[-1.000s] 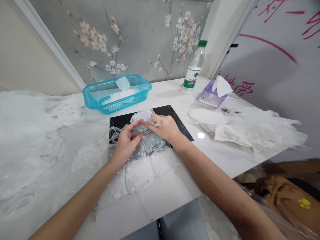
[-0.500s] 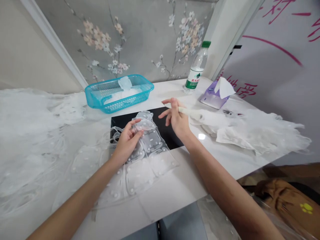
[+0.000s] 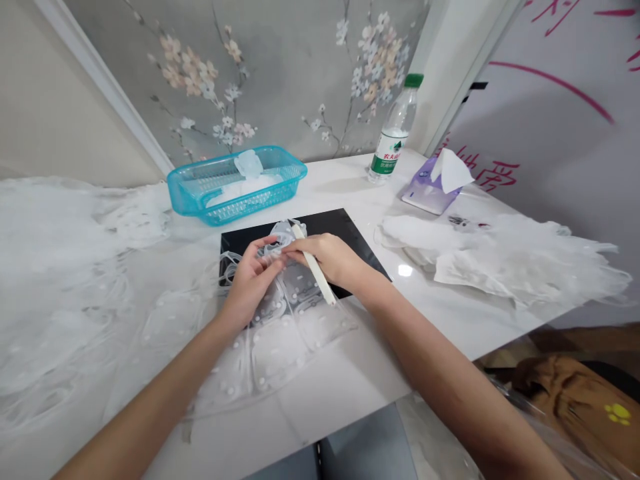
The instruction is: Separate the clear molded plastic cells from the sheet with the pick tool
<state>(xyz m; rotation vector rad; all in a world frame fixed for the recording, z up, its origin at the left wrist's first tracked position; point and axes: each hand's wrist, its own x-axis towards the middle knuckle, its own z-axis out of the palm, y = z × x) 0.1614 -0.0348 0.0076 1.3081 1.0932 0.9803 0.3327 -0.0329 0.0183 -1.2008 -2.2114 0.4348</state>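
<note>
A clear plastic sheet (image 3: 277,347) of moulded panels with white dots lies partly over a black board (image 3: 353,233) and the white table. At the sheet's upper part, my left hand (image 3: 250,280) pinches its plastic between thumb and fingers. My right hand (image 3: 333,257) is closed around a slim off-white stick-shaped tool (image 3: 320,277), which slants across the sheet with one end toward me. The fingertips of both hands meet near the sheet's narrow far end, and the exact spot they grip is partly hidden.
A blue plastic basket (image 3: 190,200) with white pieces stands behind the board. Piles of translucent sheets (image 3: 55,267) cover the left side, and more white plastic (image 3: 490,267) lies at right. A water bottle (image 3: 387,150) and a purple tissue pack (image 3: 433,190) stand at the back.
My right hand has moved left and down onto the sheet beside my left hand. The tool has swung from pointing right to slanting toward me. My left hand has hardly moved.
</note>
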